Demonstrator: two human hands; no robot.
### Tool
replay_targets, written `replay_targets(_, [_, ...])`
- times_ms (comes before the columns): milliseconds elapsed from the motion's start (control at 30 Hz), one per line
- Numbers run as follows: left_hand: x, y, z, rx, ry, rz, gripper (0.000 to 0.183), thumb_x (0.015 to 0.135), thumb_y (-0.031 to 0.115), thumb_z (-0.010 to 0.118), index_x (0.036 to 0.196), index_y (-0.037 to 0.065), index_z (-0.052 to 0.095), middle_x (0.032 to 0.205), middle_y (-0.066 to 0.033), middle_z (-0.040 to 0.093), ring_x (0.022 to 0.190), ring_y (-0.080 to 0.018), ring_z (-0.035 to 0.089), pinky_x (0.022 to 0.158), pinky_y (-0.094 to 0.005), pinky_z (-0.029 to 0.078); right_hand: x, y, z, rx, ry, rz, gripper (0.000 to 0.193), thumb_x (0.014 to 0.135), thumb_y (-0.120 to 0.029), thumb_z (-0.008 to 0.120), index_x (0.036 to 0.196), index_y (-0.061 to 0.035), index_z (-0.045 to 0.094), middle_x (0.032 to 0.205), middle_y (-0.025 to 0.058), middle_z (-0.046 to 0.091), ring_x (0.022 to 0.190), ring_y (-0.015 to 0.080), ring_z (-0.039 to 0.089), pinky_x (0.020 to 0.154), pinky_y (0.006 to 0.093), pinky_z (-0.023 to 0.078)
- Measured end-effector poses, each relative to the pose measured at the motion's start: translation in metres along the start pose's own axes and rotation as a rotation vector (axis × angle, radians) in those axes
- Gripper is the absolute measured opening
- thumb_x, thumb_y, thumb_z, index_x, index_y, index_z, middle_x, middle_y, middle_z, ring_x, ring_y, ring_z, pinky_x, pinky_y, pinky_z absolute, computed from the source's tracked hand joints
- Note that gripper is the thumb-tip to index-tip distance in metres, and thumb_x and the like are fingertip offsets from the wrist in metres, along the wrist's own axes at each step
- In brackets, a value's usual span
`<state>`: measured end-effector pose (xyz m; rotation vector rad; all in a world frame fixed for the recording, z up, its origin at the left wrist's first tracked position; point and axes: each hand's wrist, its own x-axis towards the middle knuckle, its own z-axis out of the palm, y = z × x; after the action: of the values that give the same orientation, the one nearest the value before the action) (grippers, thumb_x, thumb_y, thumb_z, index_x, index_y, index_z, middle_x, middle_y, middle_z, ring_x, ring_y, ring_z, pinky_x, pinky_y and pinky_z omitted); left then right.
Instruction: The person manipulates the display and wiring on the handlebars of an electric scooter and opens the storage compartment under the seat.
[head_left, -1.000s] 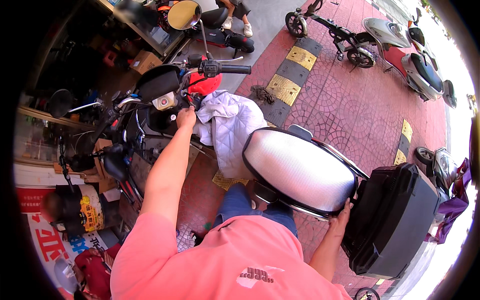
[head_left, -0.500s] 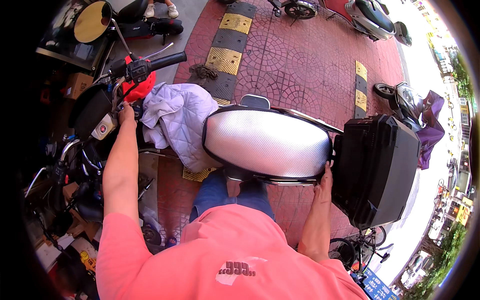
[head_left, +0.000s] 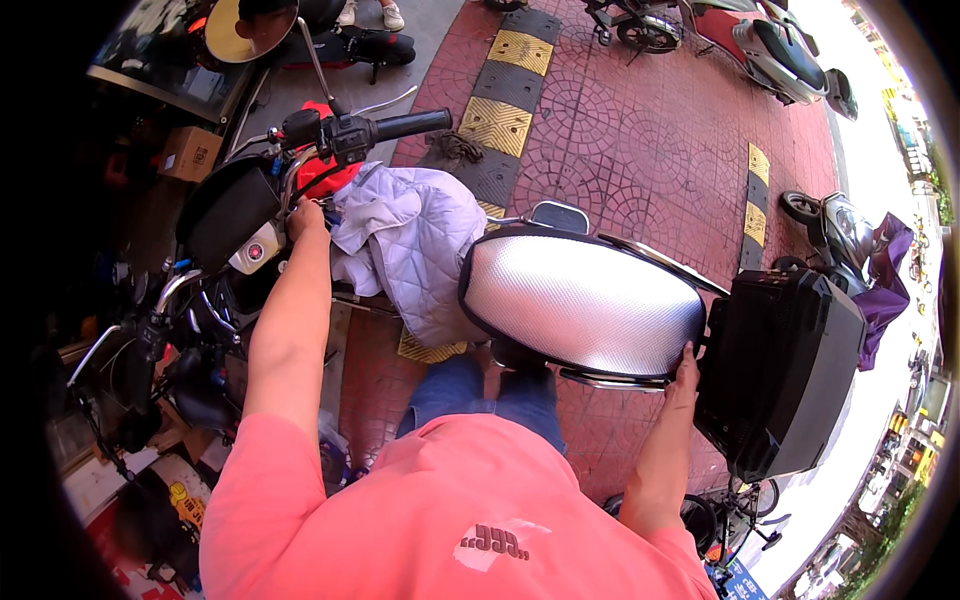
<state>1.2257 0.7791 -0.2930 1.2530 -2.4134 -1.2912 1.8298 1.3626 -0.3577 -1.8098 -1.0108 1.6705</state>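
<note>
A scooter stands across in front of me, with a silver mesh-covered seat (head_left: 585,300) edged in black. My right hand (head_left: 684,376) grips the rear edge of the seat, its thumb side up and the other fingers hidden below. My left hand (head_left: 307,217) reaches in under the handlebar (head_left: 360,137), closed at the steering column. Whatever is in its fingers is too small to make out. A pale lilac quilted cover (head_left: 425,235) drapes over the scooter's front, next to a red helmet-like object (head_left: 325,170). The black top box (head_left: 780,375) sits behind the seat.
Another handlebar (head_left: 160,320) and dark clutter crowd the left side. A yellow-and-black speed bump (head_left: 497,125) crosses the red paving beyond. Parked scooters (head_left: 775,50) stand far right, one with a purple cover (head_left: 882,290). A bicycle (head_left: 755,510) is at lower right.
The view has swung, so the scooter sits farther right and slightly lower in the picture. Both hands keep their places, left at the steering column, right on the seat's rear edge.
</note>
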Motion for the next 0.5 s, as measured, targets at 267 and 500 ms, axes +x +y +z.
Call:
replay_targets(267, [0.016, -0.017, 0.010, -0.345, 0.022, -0.079, 0.048, 0.099, 0.034, 0.055, 0.120, -0.009, 0.067, 0.130, -0.0240, 0.067, 0.115, -0.0334, 0.069, 0.092, -0.0438, 0.059, 0.018, 0.010, 0.000, -0.037, -0.045, -0.076, 0.055, 0.100, -0.041, 0.068, 0.147, -0.0159, 0.054, 0.141, 0.0022, 0.062, 0.125, 0.0243, 0.056, 0.113, 0.0432, 0.038])
replay_targets(500, [-0.028, 0.001, 0.001, -1.006, -0.156, -0.207, 0.043, 0.094, 0.022, 0.065, 0.129, -0.003, 0.058, 0.124, -0.0186, 0.065, 0.105, -0.0335, 0.070, 0.083, -0.0550, 0.062, 0.006, -0.006, -0.006, -0.048, -0.115, 0.063, 0.058, 0.098, -0.048, 0.070, 0.143, -0.0141, 0.057, 0.143, 0.0012, 0.060, 0.128, 0.0239, 0.054, 0.112, 0.0446, 0.041])
